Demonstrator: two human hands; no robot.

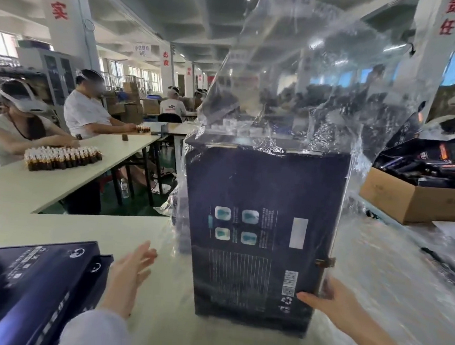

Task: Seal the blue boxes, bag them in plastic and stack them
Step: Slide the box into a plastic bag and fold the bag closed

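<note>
A tall dark blue box (260, 229) stands on end on the white table (61, 227), inside a clear plastic bag (304, 77) whose loose top billows high above it. My right hand (333, 297) grips the box's lower right corner, thumb across the printed front and fingers round the side. My left hand (128, 270) hovers over the table left of the box with fingers spread, touching nothing. A stack of flat blue boxes (32, 282) lies at the lower left.
Clear plastic sheeting (393, 267) covers the table to the right. A brown carton (412, 197) full of dark items sits at the right rear. Several people sit at another table (43, 179) on the left with small brown bottles (61, 156).
</note>
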